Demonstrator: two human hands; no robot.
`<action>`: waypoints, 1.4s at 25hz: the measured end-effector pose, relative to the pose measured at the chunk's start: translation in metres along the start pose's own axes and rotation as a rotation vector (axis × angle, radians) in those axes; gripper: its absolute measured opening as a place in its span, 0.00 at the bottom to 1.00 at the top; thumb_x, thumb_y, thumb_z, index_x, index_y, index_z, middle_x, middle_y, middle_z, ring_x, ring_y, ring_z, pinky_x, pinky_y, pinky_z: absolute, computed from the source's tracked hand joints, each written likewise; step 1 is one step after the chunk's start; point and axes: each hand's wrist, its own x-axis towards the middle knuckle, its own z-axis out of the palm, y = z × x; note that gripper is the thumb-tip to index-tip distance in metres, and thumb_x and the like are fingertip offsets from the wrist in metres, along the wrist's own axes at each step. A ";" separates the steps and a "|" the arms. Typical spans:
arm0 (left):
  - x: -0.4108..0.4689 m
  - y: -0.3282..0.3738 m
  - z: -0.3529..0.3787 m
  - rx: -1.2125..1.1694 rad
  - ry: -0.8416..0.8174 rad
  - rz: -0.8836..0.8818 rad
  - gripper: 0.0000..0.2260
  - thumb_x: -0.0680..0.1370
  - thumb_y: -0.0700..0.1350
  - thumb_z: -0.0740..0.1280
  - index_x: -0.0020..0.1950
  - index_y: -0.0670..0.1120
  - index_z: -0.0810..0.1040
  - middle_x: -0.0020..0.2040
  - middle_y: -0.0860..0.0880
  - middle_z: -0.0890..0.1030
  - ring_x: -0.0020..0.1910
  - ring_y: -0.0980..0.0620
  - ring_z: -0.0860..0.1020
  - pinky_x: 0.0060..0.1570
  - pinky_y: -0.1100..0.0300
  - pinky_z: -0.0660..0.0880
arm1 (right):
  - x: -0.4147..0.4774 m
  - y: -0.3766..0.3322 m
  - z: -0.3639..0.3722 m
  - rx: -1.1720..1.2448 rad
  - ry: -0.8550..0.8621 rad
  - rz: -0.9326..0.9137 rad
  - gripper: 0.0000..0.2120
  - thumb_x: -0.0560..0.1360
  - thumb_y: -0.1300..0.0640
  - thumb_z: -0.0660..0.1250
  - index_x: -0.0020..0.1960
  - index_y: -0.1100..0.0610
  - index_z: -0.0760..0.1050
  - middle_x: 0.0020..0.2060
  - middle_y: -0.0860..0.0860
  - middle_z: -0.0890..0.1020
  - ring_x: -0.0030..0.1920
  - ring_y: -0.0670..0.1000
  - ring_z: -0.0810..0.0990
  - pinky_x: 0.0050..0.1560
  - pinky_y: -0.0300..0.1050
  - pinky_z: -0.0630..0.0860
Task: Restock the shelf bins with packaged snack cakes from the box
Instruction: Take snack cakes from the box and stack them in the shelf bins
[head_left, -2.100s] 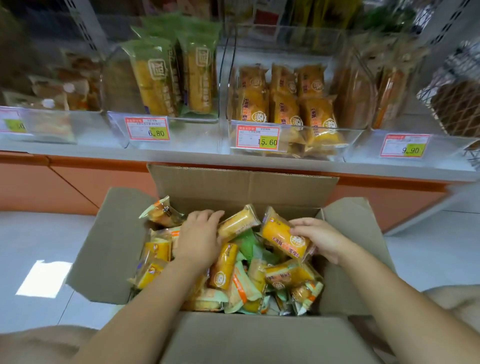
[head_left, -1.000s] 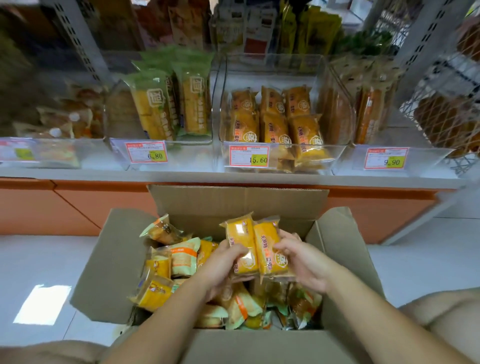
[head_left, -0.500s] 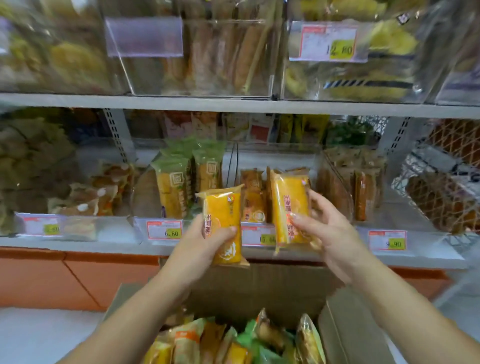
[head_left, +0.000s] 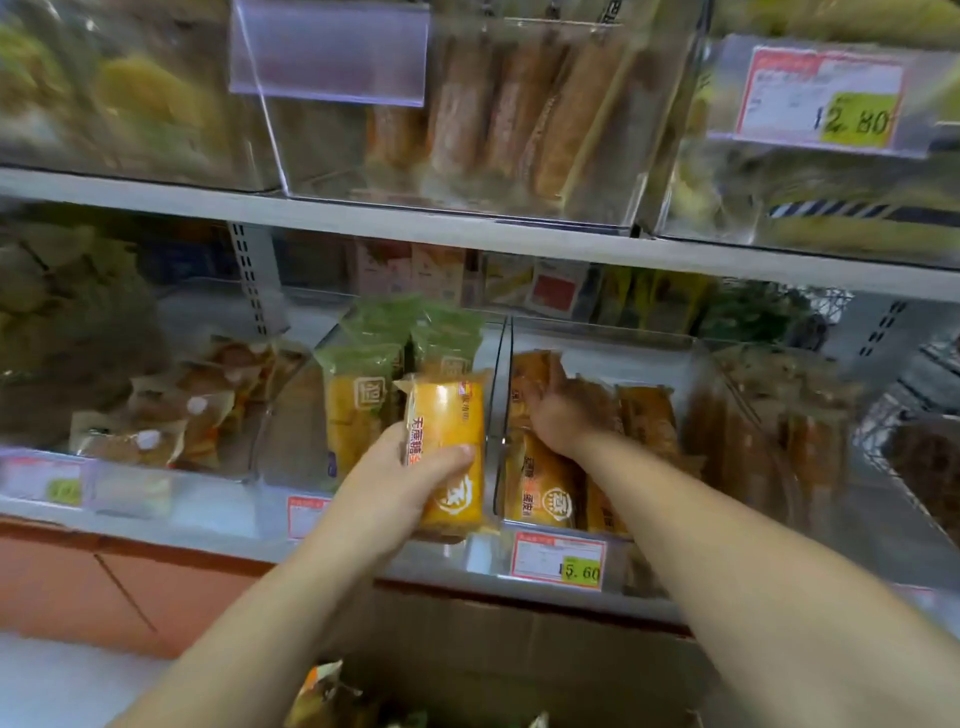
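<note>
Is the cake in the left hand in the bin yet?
No. The left hand holds the cake outside, in front of the bin.

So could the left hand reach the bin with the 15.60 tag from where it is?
Probably yes: the left hand holds its cake pack beside that bin, whose top looks open; the right hand reaches inside.

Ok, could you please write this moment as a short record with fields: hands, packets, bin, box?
left hand: grips an orange snack cake packet, not yet in a bin
right hand: inside the 15.60 bin, among the orange packets; grip unclear
15.60 bin: holds orange packets, price tag on front
box: below the shelf, loose packets inside
</note>
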 end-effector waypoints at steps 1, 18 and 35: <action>0.001 0.001 0.001 0.007 0.001 -0.001 0.13 0.74 0.52 0.72 0.57 0.52 0.77 0.46 0.49 0.85 0.46 0.49 0.84 0.52 0.43 0.81 | 0.004 0.001 0.002 -0.049 -0.015 -0.001 0.34 0.80 0.37 0.43 0.79 0.53 0.40 0.71 0.61 0.69 0.73 0.62 0.62 0.73 0.59 0.51; 0.006 0.014 0.024 0.742 0.127 0.369 0.27 0.81 0.59 0.58 0.79 0.54 0.58 0.74 0.54 0.65 0.72 0.54 0.66 0.70 0.55 0.66 | -0.073 0.031 -0.078 0.960 0.190 0.109 0.26 0.76 0.49 0.69 0.72 0.45 0.65 0.62 0.51 0.79 0.57 0.55 0.80 0.55 0.48 0.75; -0.021 -0.022 0.019 0.804 0.129 0.740 0.19 0.80 0.51 0.60 0.71 0.51 0.71 0.62 0.54 0.77 0.62 0.59 0.71 0.61 0.60 0.71 | -0.098 0.038 -0.055 0.671 0.399 -0.071 0.16 0.83 0.51 0.55 0.70 0.48 0.68 0.63 0.50 0.77 0.62 0.47 0.75 0.60 0.41 0.69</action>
